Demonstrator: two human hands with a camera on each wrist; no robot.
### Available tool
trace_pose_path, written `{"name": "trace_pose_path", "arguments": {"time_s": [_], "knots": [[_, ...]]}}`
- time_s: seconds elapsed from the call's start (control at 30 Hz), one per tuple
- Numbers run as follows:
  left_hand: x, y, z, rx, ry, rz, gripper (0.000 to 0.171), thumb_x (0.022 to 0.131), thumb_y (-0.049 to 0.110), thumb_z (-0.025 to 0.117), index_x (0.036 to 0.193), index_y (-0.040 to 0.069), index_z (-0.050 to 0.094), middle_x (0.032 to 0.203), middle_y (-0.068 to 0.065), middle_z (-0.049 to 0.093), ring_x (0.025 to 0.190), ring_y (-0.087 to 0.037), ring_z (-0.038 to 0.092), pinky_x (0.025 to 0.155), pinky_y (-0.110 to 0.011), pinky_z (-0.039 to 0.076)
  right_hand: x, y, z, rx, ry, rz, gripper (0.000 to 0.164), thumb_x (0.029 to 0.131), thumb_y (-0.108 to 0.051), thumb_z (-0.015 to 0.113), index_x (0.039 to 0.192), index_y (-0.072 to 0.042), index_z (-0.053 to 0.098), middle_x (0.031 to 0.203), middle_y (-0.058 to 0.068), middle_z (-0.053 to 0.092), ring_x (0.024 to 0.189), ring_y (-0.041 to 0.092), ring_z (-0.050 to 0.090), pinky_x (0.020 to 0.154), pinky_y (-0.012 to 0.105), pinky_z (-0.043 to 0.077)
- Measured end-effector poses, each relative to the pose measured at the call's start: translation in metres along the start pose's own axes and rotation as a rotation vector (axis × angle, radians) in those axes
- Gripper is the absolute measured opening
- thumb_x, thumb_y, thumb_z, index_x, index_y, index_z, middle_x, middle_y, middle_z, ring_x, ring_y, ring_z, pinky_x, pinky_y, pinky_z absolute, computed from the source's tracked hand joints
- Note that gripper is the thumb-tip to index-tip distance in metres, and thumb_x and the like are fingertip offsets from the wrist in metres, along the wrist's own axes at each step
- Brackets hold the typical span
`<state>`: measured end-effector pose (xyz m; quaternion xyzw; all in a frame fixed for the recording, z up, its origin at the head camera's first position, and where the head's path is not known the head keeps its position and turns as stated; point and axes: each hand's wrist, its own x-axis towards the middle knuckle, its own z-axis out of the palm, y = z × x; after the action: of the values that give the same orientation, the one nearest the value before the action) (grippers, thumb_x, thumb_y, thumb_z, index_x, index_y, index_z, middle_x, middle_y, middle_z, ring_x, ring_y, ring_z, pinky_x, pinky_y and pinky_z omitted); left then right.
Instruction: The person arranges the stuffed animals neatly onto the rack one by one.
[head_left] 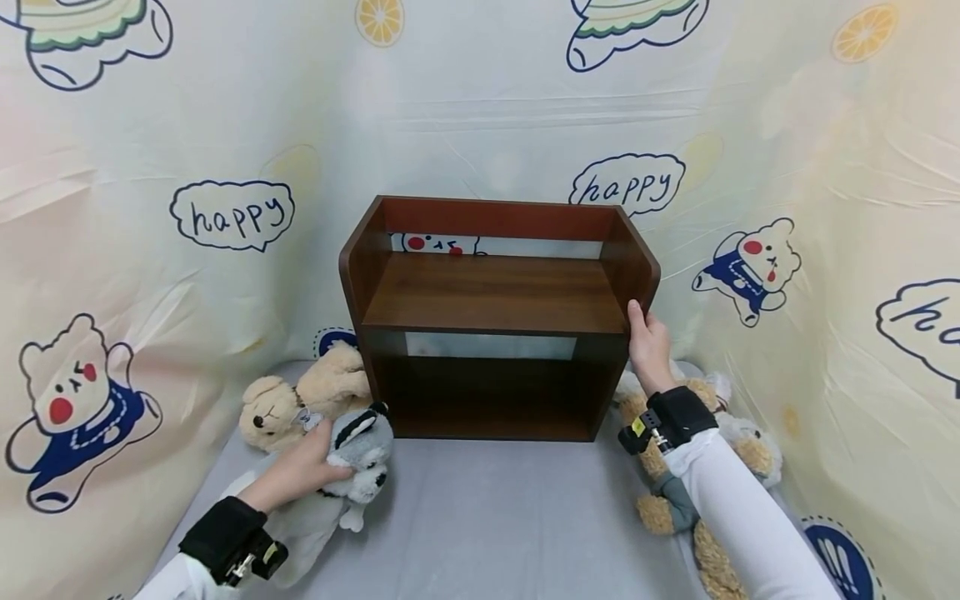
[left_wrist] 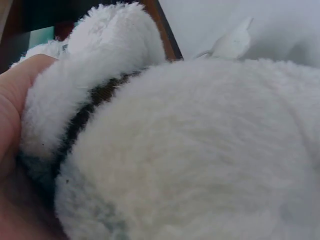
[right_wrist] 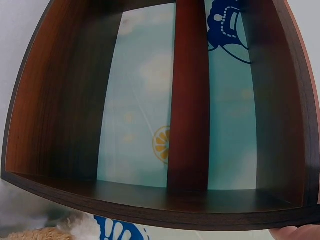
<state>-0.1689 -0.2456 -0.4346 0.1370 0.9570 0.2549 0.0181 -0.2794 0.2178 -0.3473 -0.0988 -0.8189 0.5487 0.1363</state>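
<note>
Grey-and-white plush (head_left: 363, 454), by tabletop's (head_left: 510, 517) left edge, could twist or slip: your left hand (head_left: 300, 471) grips only around its neck, soft body trailing toward near edge. Tan plush (head_left: 270, 412) lies just beyond; sweeping left hand sideways could drag it. Wooden shelf (head_left: 495, 296), near tabletop's far edge, could skew if your right hand (head_left: 651, 350) pushes unevenly. Right hand holds shelf's right side, fingertip over front edge, forearm slanting in from near edge.
</note>
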Motion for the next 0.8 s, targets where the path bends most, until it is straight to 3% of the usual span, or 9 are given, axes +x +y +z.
{"name": "trace_pose_path", "arguments": {"time_s": [0.13,0.47,0.63,0.8], "knots": [[-0.001,0.006,0.0,-0.054,0.041,0.021,0.081,0.074,0.025,0.073,0.125,-0.017,0.027,0.123,-0.04,0.04,0.112,-0.05,0.042,0.09,-0.055,0.038,0.0,0.0,0.0,0.002,-0.016,0.015,0.071,0.094,-0.055,0.027,0.126,0.005,0.045,0.127,0.022,0.047,0.104,0.03,0.042,0.088,0.04,0.035],[0.0,0.027,-0.006,-0.227,0.125,0.095,0.076,0.075,0.02,0.073,0.128,-0.012,0.028,0.121,-0.032,0.045,0.111,-0.045,0.046,0.09,-0.055,0.039,0.0,0.001,0.0,0.002,-0.018,0.018,0.071,0.093,-0.056,0.026,0.126,0.004,0.045,0.125,0.021,0.048,0.103,0.03,0.042,0.082,0.036,0.034],[0.001,0.035,-0.008,-0.264,0.131,0.056,0.077,0.076,0.02,0.072,0.13,-0.012,0.026,0.125,-0.034,0.04,0.111,-0.047,0.044,0.091,-0.056,0.037,-0.001,0.0,-0.001,0.003,-0.017,0.022,0.07,0.093,-0.056,0.026,0.125,0.004,0.045,0.12,0.021,0.048,0.1,0.03,0.042,0.077,0.034,0.033],[0.002,0.041,-0.01,-0.336,0.155,0.028,0.079,0.077,0.017,0.071,0.132,-0.011,0.022,0.127,-0.035,0.037,0.114,-0.048,0.041,0.093,-0.058,0.034,-0.002,0.0,0.0,0.021,-0.03,0.026,0.071,0.093,-0.057,0.027,0.129,0.003,0.043,0.127,0.021,0.046,0.105,0.031,0.041,0.086,0.038,0.035]]}}
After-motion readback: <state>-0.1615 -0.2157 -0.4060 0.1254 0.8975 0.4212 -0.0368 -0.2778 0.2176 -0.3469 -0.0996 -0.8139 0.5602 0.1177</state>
